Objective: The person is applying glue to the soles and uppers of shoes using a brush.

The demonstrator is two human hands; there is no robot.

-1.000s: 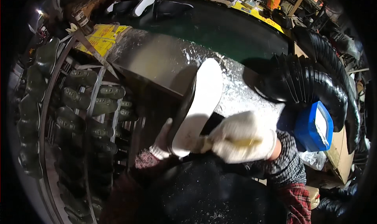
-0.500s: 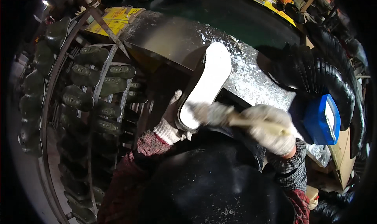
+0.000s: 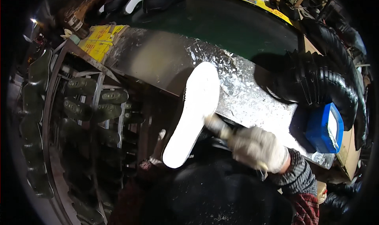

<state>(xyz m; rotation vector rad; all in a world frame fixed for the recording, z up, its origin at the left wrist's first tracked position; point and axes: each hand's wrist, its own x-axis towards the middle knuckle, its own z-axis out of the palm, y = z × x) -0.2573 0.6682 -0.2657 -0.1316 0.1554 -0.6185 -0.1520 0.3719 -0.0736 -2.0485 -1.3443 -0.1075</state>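
Head view: the white sole [image 3: 192,112] is facing up mid-frame, apparently leaving its surface open to the brush [image 3: 218,127].
Left hand [image 3: 158,144]: showing left of centre, probably supporting the sole; most fingers are hiding, so their state is unclear.
Right hand [image 3: 260,150]: fingers are wrapping the brush, likely for control.
Blue tub [image 3: 319,132]: standing at right, seemingly for easy reach.

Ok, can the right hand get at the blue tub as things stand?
Probably yes: the blue tub stands to the right of the right hand, and nothing visible blocks the way. The hand is gripping a brush, though, so its fingers aren't free.
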